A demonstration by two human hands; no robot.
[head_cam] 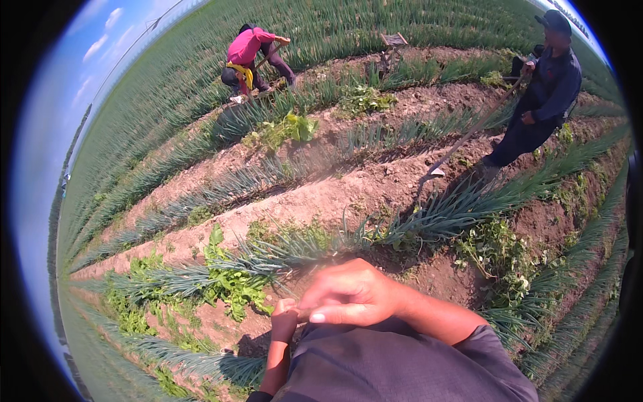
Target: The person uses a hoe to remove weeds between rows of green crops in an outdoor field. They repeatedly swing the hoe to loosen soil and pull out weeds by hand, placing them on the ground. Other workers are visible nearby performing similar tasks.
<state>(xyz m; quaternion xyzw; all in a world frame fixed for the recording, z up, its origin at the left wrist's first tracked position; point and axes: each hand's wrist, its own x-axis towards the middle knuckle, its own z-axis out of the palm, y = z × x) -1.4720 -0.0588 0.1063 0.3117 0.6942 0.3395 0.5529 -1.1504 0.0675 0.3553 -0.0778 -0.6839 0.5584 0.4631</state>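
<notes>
My left hand [284, 312] is curled in front of my dark grey shirt. Against it, with its thumb towards me and its fingers pointing left, lies my right hand [351, 296]. Something brownish shows narrowly between the two hands; what it is and which hand holds it cannot be told. Just beyond them runs a row of onion-like plants [301, 251] with long blue-green leaves. Broad-leaved green weeds [236, 289] grow among these leaves, left of my hands.
A person in dark clothes [542, 95] stands at the upper right, holding a long-handled hoe [467, 133]. Another person in a pink top [248, 47] bends over a row with a tool. Between the crop rows runs a bare soil ridge [311, 198]. Uprooted-looking weeds [502, 251] lie at right.
</notes>
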